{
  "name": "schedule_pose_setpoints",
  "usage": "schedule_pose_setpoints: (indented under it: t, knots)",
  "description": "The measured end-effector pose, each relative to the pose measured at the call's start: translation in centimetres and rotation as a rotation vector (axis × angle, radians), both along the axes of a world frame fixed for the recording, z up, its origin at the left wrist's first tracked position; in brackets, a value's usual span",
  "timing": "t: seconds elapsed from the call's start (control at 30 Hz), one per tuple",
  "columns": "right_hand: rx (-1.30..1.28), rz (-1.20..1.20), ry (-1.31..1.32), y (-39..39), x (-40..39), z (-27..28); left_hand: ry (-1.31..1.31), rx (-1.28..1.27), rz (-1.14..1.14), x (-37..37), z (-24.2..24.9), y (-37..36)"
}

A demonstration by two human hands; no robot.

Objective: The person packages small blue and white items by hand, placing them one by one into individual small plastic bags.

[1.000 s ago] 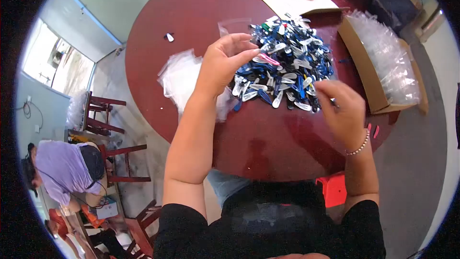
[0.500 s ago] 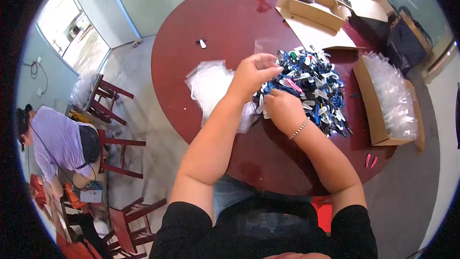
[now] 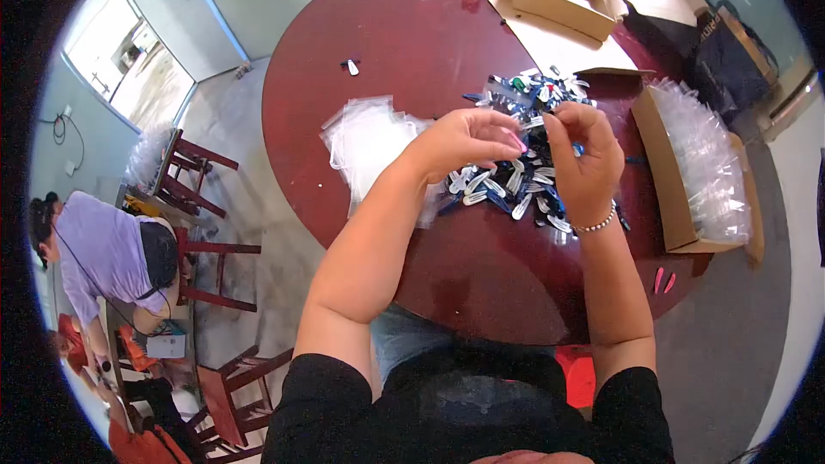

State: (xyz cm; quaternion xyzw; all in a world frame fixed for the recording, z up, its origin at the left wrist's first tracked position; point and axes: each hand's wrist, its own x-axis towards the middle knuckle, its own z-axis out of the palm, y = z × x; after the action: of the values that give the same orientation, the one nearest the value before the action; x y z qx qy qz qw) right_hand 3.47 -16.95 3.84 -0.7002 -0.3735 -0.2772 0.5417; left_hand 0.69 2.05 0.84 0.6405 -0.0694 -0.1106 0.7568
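Note:
Over a pile of small hair clips [image 3: 520, 185], white, dark blue and black, both hands are raised. My left hand [image 3: 468, 139] is closed on a pink clip [image 3: 518, 143] near its fingertips. Facing it, my right hand [image 3: 589, 155] pinches a white clip [image 3: 534, 122] between thumb and fingers. Left of the pile lies a spread stack of clear plastic bags [image 3: 371, 150], partly behind my left wrist. A single white and black clip [image 3: 352, 68] sits farther back on the table. Two pink clips [image 3: 664, 280] lie near the right edge.
The round red table [image 3: 344, 26] carries a cardboard box of clear bags [image 3: 675, 185] at right and open cardboard boxes [image 3: 563, 10] at the back. A person in a light purple shirt [image 3: 107, 249] is at far left, beside wooden stools [image 3: 219, 275].
My right hand has risen from the pile's near edge and moved right, now with a white clip. My left hand has moved slightly down and right, with a pink clip at its fingers.

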Motion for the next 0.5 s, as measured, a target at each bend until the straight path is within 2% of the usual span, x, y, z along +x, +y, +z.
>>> schedule_pose_setpoints:
  t: [0.1,0.13,0.2,0.27,0.3,0.37,0.43,0.47,0.5]
  knots:
    - [-0.215,0.037,0.065,0.0,-0.1,0.4,-0.025,0.047,-0.029,-0.1,-0.3,-0.6]
    - [-0.211,0.032,0.074,0.0,0.2,0.2,-0.036,0.058,-0.040,-0.1,-0.4,-0.6]
    - [-0.172,0.105,-0.074,0.1,0.6,0.0,-0.047,0.042,-0.050,0.0,-0.7,-0.4]
    - [-0.122,0.019,0.021,0.0,0.5,0.5,-0.009,-0.020,0.040,-0.1,-0.3,-0.4]
    - [-0.131,-0.033,0.081,-0.4,0.6,0.7,0.002,0.031,0.078,0.0,-0.3,-0.1]
    - [-0.125,-0.057,0.080,-1.3,2.1,0.3,0.034,-0.017,0.142,0.1,0.0,0.3]
    - [-0.289,-0.014,0.251,-2.0,2.6,0.4,0.056,-0.067,0.264,0.2,0.0,0.6]
    - [-0.291,-0.016,0.251,-2.1,2.6,0.4,0.056,-0.069,0.263,0.3,-0.1,0.8]
    - [-0.417,0.045,0.234,-2.2,2.5,0.4,0.058,-0.096,0.313,0.5,-0.2,0.9]
